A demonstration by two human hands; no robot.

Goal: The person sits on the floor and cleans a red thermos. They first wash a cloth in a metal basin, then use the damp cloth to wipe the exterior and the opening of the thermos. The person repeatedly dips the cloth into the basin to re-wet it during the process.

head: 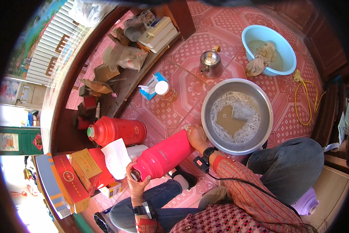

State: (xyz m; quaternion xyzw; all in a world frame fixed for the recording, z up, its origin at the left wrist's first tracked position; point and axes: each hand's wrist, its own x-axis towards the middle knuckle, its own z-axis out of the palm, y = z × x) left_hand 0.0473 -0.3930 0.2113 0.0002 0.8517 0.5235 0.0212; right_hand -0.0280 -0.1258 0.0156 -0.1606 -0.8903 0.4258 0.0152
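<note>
A pink thermos flask (pixel 165 154) lies tilted across my lap area, between my two hands. My left hand (pixel 137 184) grips its neck, with the fingers around the dark stopper or mouth. Around the edge of the flask's base is my right hand (pixel 196 136). A small pale piece, perhaps cloth, shows at those fingers, but most of it is hidden. Just right of that hand stands a steel basin (pixel 205 116) of murky, foamy water, with a light mesh-patterned pad or cloth (pixel 243 112) in it. A red thermos flask (pixel 119 131) with a green-rimmed top stands beyond my left hand.
Tissue pack (pixel 146 94), white-lidded jar (pixel 166 91) and metal kettle (pixel 211 62) stand on the tiled floor. A blue basin (pixel 291 58) holds water and cloths. Nearby lies a yellow cord (pixel 295 104). Boxes (pixel 71 180) and white paper (pixel 116 158) sit at left, below a cluttered shelf (pixel 139 78).
</note>
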